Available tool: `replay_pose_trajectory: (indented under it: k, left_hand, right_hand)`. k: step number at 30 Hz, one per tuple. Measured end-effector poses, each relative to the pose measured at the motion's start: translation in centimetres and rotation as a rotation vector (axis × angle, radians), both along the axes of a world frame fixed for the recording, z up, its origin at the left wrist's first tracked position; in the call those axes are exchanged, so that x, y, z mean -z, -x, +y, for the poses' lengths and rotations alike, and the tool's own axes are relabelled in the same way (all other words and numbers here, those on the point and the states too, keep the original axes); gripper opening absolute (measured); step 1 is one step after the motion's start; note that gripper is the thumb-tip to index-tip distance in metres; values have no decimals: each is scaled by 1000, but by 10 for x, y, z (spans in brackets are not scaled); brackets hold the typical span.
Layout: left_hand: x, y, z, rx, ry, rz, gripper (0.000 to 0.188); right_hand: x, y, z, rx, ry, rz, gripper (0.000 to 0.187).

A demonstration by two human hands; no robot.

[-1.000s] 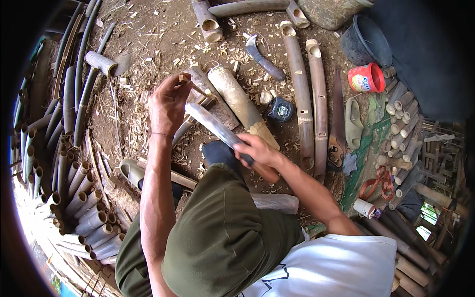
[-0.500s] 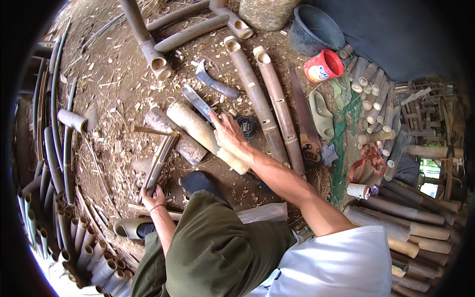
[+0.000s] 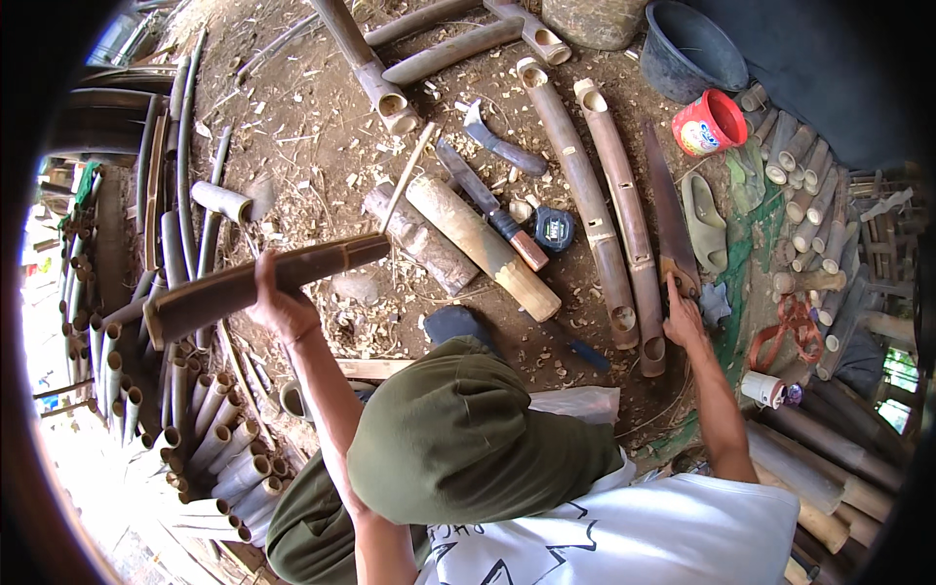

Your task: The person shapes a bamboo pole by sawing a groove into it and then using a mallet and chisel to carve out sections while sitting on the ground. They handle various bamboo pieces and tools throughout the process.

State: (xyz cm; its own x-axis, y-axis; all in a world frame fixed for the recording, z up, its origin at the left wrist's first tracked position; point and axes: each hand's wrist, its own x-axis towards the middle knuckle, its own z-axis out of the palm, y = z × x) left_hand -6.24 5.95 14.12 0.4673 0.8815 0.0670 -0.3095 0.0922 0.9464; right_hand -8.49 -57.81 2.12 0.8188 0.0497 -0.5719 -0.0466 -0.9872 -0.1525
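Observation:
My left hand [image 3: 283, 310] is closed around a split length of bamboo [image 3: 331, 261], raised and slanting up to the right. A thin pale bamboo strip [image 3: 408, 180] stands up at its far end. My right hand [image 3: 686, 324] reaches to the wooden handle of a hand saw [image 3: 671, 210] on the ground; the index finger is stretched out against the handle. A broad knife [image 3: 468, 175] with a wooden grip lies beside a pale log [image 3: 483, 244], and a curved blade [image 3: 502, 141] rests beyond it.
Two notched bamboo tubes [image 3: 582, 185] lie left of the saw, near a tape measure [image 3: 554, 229]. A green clog [image 3: 704, 222], a red tub [image 3: 709, 124] and a dark basin [image 3: 692, 54] are on the right. Stacked bamboo pieces [image 3: 234, 468] flank both sides; shavings cover the soil.
My right hand has let go of the knife, now on the ground, and moved right to the saw handle. My left hand has lifted the split bamboo and turned it nearly level. The view has shifted.

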Motion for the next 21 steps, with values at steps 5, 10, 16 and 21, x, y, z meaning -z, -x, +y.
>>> replay_pose_trajectory:
  k: [5, 10, 16, 21]
  left_hand:
    - [5, -49, -52, 87, -145, 32, 61]
    - [14, -43, -56, -37, -194, 114, 55]
    - [19, -38, -72, 62, -272, 77, 41]
    - [25, -37, -73, 100, -310, 46, 35]
  right_hand:
    - [-16, 21, -26, -97, -30, -156, 99]
    - [-100, 31, 48, 326, -731, -771, 60]
    - [-163, 31, 148, -78, -1003, -515, 58]
    - [-148, 15, 162, -258, -946, -399, 65]
